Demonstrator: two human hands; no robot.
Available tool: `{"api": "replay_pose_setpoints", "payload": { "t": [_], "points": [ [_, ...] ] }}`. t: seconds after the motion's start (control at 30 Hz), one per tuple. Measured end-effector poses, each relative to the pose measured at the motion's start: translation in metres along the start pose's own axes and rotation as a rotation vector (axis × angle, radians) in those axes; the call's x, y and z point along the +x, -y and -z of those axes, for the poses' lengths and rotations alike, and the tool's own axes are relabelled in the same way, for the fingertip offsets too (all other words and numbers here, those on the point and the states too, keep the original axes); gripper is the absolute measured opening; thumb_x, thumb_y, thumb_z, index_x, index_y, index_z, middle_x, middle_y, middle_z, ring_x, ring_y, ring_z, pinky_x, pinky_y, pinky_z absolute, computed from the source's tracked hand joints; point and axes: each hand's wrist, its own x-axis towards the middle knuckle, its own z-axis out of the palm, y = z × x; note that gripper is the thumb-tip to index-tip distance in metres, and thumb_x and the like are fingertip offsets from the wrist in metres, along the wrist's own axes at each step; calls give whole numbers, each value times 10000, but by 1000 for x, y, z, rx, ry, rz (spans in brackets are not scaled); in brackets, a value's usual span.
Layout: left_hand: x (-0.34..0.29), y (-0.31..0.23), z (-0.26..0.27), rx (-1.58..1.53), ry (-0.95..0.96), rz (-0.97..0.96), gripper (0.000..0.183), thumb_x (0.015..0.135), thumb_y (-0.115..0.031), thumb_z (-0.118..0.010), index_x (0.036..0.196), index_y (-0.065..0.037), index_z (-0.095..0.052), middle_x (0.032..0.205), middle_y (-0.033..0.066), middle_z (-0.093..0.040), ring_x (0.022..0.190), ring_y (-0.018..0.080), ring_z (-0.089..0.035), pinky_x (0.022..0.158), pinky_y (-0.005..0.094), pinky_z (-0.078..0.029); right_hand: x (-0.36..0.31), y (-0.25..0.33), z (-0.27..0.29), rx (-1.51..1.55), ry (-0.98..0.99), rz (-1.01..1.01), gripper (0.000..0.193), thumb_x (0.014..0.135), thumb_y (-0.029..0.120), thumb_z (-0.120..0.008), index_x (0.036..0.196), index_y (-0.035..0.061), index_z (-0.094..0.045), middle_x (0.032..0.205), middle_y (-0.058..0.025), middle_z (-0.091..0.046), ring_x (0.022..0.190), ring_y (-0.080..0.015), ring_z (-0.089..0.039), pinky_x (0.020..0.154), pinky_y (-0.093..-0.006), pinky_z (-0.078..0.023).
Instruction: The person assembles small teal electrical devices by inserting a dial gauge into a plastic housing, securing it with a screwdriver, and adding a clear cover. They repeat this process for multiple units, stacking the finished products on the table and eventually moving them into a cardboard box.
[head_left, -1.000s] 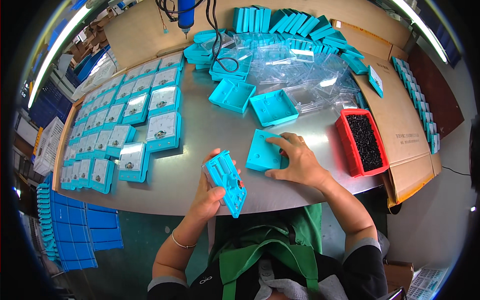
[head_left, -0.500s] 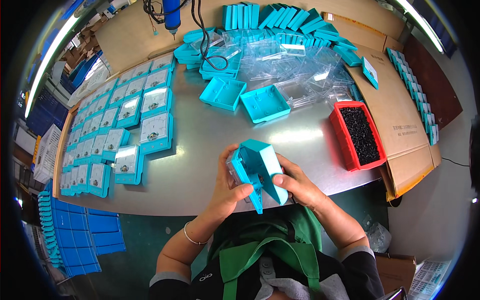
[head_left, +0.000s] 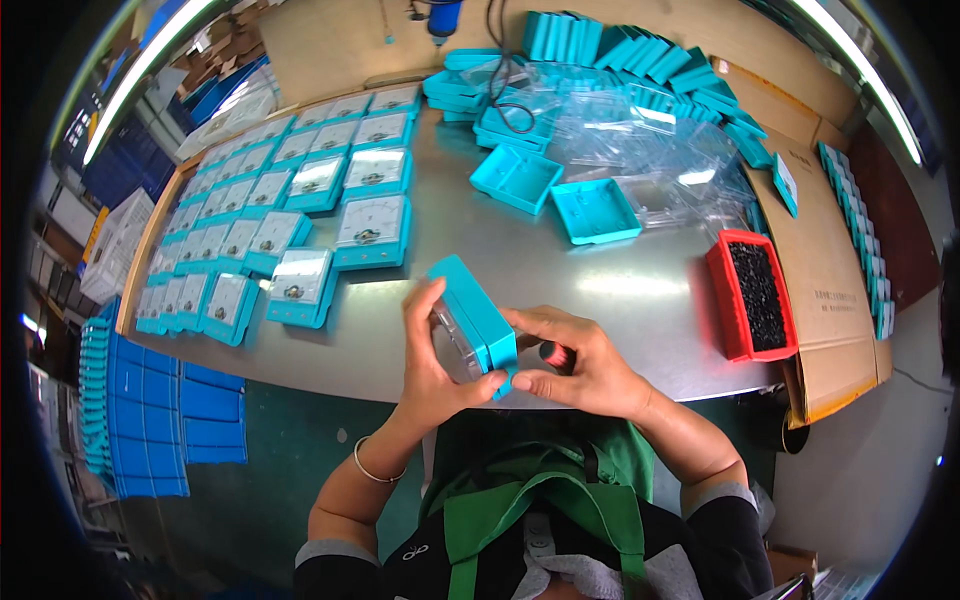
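A teal panel meter (head_left: 476, 316) with a clear front stands on edge between my hands, its teal back case and front part pressed together. My left hand (head_left: 432, 362) grips it from the left, thumb at the lower corner and fingers along the clear side. My right hand (head_left: 598, 368) is at its right side, index finger and thumb tips close to or touching the case. Curled in that same hand is a red-and-black rounded handle (head_left: 556, 355); the rest of this tool is hidden.
Rows of teal meters (head_left: 372, 228) cover the table's left side. Empty teal cases (head_left: 596, 210) and a pile of clear covers (head_left: 640, 140) lie at the back. A red bin (head_left: 728, 300) of small black parts stands right, beside flattened cardboard (head_left: 835, 300). A blue tool with cables (head_left: 444, 18) hangs above.
The teal back case, tilted apart from the meter's front half a second ago, now sits closed against it. My right hand has shifted its grip, and the red-and-black handle has come into sight.
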Motion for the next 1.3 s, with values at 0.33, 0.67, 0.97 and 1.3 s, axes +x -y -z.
{"api": "replay_pose_setpoints", "payload": {
  "t": [0.33,0.67,0.97,1.3],
  "points": [
    [-18,-7,62,34,-193,58,910,754,-302,-756,1421,-60,-186,1378,257,-316,1235,400,-374,1001,484,-337,58,8,-48,-196,72,63,504,712,210,-770,1115,-29,-586,725,-104,-602,596,-198,-569,536,-301,-456],
    [-16,2,97,809,330,-166,534,731,-407,-719,1186,-160,-588,1322,146,-461,1249,366,-412,1023,574,-273,142,-43,-42,-552,547,-198,437,786,431,-702,906,11,-675,698,-82,-634,616,-175,-630,515,-305,-447],
    [30,9,139,1024,342,-83,577,750,-444,-685,1215,-125,-564,1366,151,-432,1271,378,-391,1007,660,-209,317,-112,-48,-609,-126,-29,358,794,301,-703,1063,72,-649,1058,-162,-602,837,-264,-613,698,-375,-497],
    [78,55,118,966,336,-28,653,833,-426,-594,1314,-8,-453,1427,191,-357,1319,437,-304,1037,603,-247,447,-185,-64,-910,-195,-323,579,850,555,-497,1273,163,-544,1406,-193,-387,1136,-401,-520,937,-447,-456]
  ]
}}
